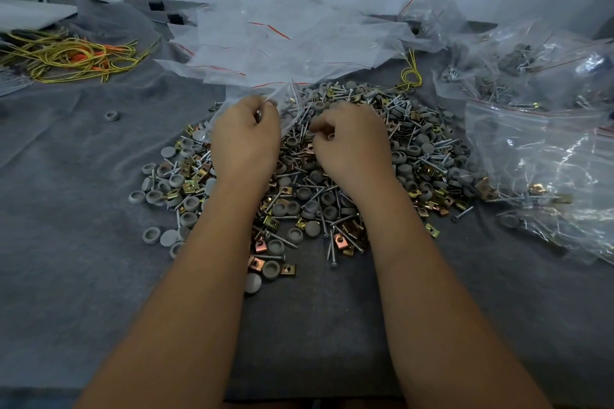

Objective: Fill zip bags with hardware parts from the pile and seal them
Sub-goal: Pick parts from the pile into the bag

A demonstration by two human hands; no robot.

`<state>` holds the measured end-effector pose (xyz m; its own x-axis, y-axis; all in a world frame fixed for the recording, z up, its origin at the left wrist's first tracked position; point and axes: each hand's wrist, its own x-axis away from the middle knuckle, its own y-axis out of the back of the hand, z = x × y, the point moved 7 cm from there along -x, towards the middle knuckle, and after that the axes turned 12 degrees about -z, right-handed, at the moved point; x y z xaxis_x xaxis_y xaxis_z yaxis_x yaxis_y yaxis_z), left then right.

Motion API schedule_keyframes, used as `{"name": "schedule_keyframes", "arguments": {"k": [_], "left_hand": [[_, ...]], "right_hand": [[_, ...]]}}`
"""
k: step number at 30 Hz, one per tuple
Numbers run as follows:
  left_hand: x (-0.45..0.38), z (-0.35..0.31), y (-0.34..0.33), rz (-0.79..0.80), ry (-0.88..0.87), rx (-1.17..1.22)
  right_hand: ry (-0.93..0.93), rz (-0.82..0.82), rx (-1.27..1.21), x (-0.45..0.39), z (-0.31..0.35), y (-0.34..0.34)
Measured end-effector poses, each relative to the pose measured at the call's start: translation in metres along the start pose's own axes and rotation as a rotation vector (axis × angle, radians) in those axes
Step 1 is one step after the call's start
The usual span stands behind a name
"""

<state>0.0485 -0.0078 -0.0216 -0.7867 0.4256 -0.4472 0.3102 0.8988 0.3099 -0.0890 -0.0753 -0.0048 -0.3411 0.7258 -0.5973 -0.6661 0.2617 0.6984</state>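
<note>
A: How are the arms posed in the head view?

B: Both bare forearms are stretched up from the bottom edge toward the centre of the frame, palms turned down, over the pile of hardware parts [332,176] spread on the grey cloth [83,242].

A: What is held by the left hand [246,139]?

B: Its fingers are curled, and the edge of a clear zip bag [285,103] is pinched between thumb and fingertips just above the centre. Some screws can be seen through the plastic.

A: And the right hand [350,139]?

B: Its fingers are curled down into the pile beside the bag. Small parts are touched, but whether anything is actually gripped cannot be told.

A: What is the pile made of?

B: Grey round caps, silver screws and brass-coloured clip nuts are mixed at centre frame.

A: Anything else?

B: Empty zip bags [265,33] with red seal lines are heaped at upper centre, filled bags [548,129] are stacked at the right, and yellow and orange cords [73,56] are bundled at upper left.
</note>
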Motion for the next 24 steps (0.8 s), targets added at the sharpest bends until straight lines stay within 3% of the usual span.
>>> {"name": "schedule_keyframes", "arguments": {"k": [3,9,13,19,24], "left_hand": [[0.0,-0.001,-0.001,0.01,-0.01,-0.002],[0.0,-0.001,-0.003,0.021,-0.031,-0.02],[-0.001,0.0,-0.004,0.021,-0.036,-0.033],[-0.001,0.001,-0.006,0.036,-0.038,-0.022],[0.0,-0.002,-0.009,0.061,-0.069,-0.028]], "right_hand": [[0.107,0.105,0.219,0.004,0.003,-0.01],[0.071,0.103,0.171,0.004,0.001,-0.009],[-0.034,0.1,-0.017,0.005,-0.003,-0.007],[-0.341,-0.088,-0.476,-0.002,-0.022,0.009],[-0.346,-0.182,-0.672,-0.004,-0.018,0.017]]}}
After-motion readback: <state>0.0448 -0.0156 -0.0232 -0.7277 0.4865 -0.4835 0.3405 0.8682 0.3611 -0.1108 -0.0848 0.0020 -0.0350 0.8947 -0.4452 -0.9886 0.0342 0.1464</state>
